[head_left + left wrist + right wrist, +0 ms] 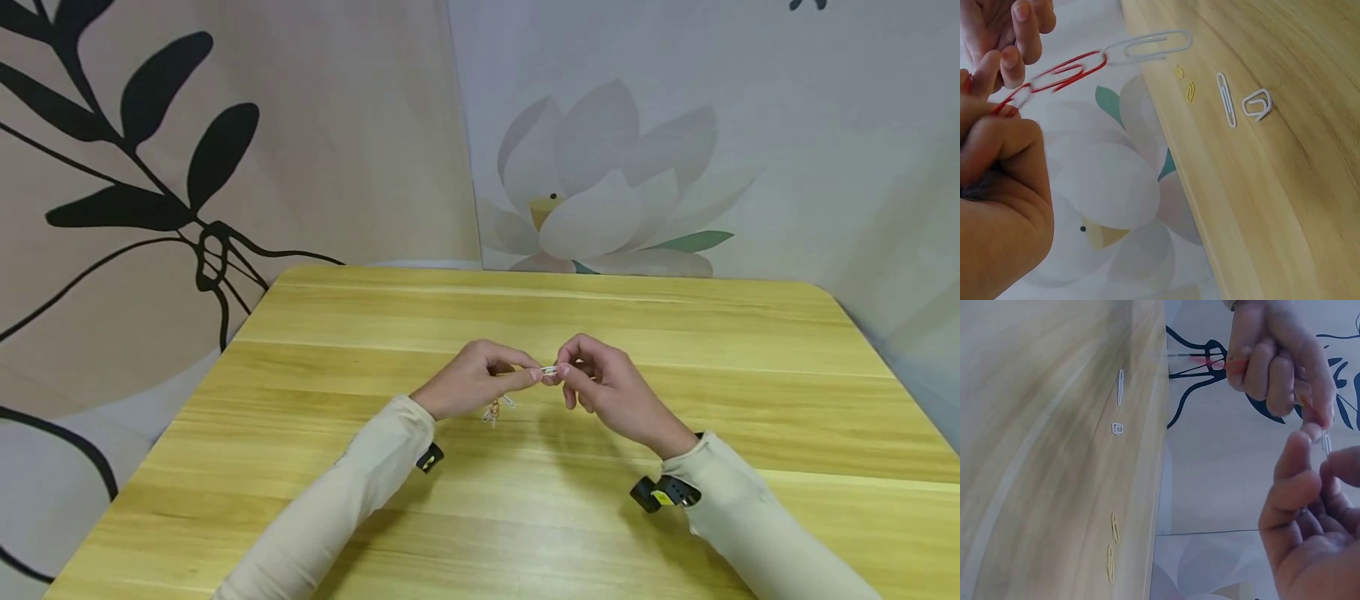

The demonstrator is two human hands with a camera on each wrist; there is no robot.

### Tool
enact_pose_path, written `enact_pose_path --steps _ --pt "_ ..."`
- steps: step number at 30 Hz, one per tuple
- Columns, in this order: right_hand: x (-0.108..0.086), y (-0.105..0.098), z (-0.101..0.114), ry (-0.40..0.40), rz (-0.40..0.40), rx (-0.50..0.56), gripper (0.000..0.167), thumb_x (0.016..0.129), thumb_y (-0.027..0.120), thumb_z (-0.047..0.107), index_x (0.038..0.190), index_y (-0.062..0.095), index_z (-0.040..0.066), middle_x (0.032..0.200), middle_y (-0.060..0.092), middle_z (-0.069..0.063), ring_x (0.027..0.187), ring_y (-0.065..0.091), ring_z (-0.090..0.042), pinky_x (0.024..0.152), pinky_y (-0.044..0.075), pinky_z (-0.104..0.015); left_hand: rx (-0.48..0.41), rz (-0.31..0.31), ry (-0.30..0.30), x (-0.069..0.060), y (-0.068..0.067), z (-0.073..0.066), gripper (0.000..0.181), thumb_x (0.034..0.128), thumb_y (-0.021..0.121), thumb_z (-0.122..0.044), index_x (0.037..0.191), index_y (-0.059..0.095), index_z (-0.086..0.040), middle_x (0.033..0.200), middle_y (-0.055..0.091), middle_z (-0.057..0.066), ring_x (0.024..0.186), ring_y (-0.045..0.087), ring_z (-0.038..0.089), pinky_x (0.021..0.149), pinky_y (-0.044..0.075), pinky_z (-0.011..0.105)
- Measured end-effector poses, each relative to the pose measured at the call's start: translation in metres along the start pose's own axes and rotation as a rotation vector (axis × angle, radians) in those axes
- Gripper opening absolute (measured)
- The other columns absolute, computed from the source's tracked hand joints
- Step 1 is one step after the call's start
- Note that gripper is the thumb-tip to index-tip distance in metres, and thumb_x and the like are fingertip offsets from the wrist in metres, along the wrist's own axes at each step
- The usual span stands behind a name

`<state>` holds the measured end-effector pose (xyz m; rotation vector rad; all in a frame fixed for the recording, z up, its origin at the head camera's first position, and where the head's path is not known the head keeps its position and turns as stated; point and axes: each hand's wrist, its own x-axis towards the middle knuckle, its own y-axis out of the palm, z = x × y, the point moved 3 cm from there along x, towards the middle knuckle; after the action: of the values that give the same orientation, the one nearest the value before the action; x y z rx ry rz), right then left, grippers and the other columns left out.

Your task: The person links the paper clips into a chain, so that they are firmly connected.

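Observation:
My left hand (pixel 487 379) and right hand (pixel 611 387) meet fingertip to fingertip above the table. Between them is a small white paper clip (pixel 1327 444), which the right thumb and fingers pinch at one end. The left fingers pinch where a red clip meets it. From the left hand trails a chain of linked paper clips, with a red paper clip (pixel 1077 77) and a pale one at its free end, best seen in the left wrist view. The fingers cover some links, so whether the white clip is hooked on cannot be told.
On the wooden table (pixel 300 317) lie a long white paper clip (pixel 1227 100), a squarish white clip (pixel 1257 104) and two yellow clips, one yellow clip (pixel 1110 564) nearest the hand side. A wall with a printed flower (pixel 607 175) stands behind the table's far edge.

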<state>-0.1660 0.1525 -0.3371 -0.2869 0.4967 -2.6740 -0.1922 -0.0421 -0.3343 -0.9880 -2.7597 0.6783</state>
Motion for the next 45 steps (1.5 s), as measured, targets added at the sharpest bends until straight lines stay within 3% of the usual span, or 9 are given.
enact_pose_path --steps 4,6,10,14,21,24,31,38,45 --pt "-0.001 0.001 0.000 0.006 0.019 0.008 0.012 0.105 0.051 0.014 0.101 0.055 0.003 0.079 0.059 -0.011 0.056 0.047 -0.017 0.047 0.037 -0.025 -0.065 0.039 0.032 0.001 0.000 -0.001 0.019 0.1011 0.058 -0.016 0.102 0.077 -0.012 0.068 0.059 0.005 0.049 0.056 0.025 0.051 0.051 0.041" --pt "-0.001 0.001 -0.001 0.009 0.019 0.006 0.012 0.105 0.051 0.014 0.101 0.055 0.003 0.078 0.058 -0.011 0.055 0.047 -0.014 0.048 0.037 -0.025 -0.056 0.048 0.044 0.003 0.000 -0.003 0.020 0.1006 0.056 -0.013 0.097 0.076 -0.010 0.068 0.059 0.002 0.051 0.055 0.023 0.052 0.051 0.036" --pt "-0.001 0.000 0.001 -0.008 0.011 -0.005 0.011 0.105 0.050 0.011 0.101 0.055 0.003 0.079 0.060 -0.012 0.055 0.048 -0.015 0.048 0.038 -0.024 0.012 0.034 0.062 0.004 -0.001 -0.008 0.022 0.1000 0.053 -0.013 0.093 0.074 -0.008 0.072 0.058 -0.002 0.059 0.039 0.010 0.058 0.036 0.021" --pt "-0.001 -0.001 0.003 -0.024 0.016 -0.009 0.010 0.105 0.050 0.011 0.101 0.056 0.004 0.079 0.059 -0.012 0.056 0.049 -0.019 0.048 0.038 -0.024 0.034 0.023 0.063 0.004 -0.001 -0.012 0.024 0.1015 0.053 -0.016 0.092 0.075 -0.011 0.085 0.066 -0.003 0.061 0.039 0.010 0.061 0.037 0.022" --pt "0.000 -0.007 0.002 -0.019 0.000 -0.030 0.010 0.104 0.054 0.013 0.100 0.058 0.006 0.077 0.058 -0.010 0.058 0.051 -0.027 0.048 0.039 -0.025 0.030 0.016 0.069 0.001 -0.003 -0.012 0.024 0.1023 0.055 -0.017 0.091 0.075 -0.011 0.074 0.057 -0.003 0.059 0.036 0.010 0.058 0.034 0.021" --pt "0.004 -0.018 -0.006 0.037 -0.017 -0.017 0.011 0.104 0.055 0.015 0.101 0.058 0.005 0.082 0.060 -0.008 0.060 0.053 -0.027 0.050 0.042 -0.027 0.029 0.013 0.071 0.001 -0.003 -0.012 0.024 0.1020 0.054 -0.016 0.091 0.075 -0.012 0.077 0.060 -0.003 0.059 0.036 0.010 0.058 0.034 0.021" --pt "0.015 -0.042 -0.040 0.235 -0.003 0.063 0.022 0.106 0.050 0.017 0.109 0.056 -0.004 0.100 0.061 -0.010 0.070 0.058 -0.015 0.057 0.048 -0.028 0.019 0.019 0.067 0.001 -0.002 -0.012 0.024 0.1020 0.055 -0.017 0.091 0.076 -0.010 0.078 0.064 -0.002 0.056 0.037 0.010 0.055 0.034 0.021" --pt "0.026 -0.048 -0.060 0.251 0.061 -0.108 0.021 0.102 0.056 0.013 0.113 0.062 -0.004 0.106 0.060 -0.023 0.072 0.062 -0.029 0.056 0.047 -0.028 0.008 0.020 0.078 0.001 -0.001 -0.011 0.023 0.1020 0.056 -0.016 0.091 0.076 -0.008 0.068 0.052 -0.003 0.054 0.032 0.009 0.054 0.031 0.021" --pt "0.039 -0.036 -0.057 0.086 0.163 -0.505 0.014 0.093 0.064 0.001 0.104 0.071 0.003 0.096 0.070 -0.013 0.071 0.062 -0.018 0.065 0.052 -0.030 0.015 0.025 0.076 0.000 -0.003 -0.012 0.024 0.1025 0.056 -0.017 0.090 0.076 -0.011 0.072 0.057 -0.003 0.055 0.033 0.010 0.055 0.033 0.021"
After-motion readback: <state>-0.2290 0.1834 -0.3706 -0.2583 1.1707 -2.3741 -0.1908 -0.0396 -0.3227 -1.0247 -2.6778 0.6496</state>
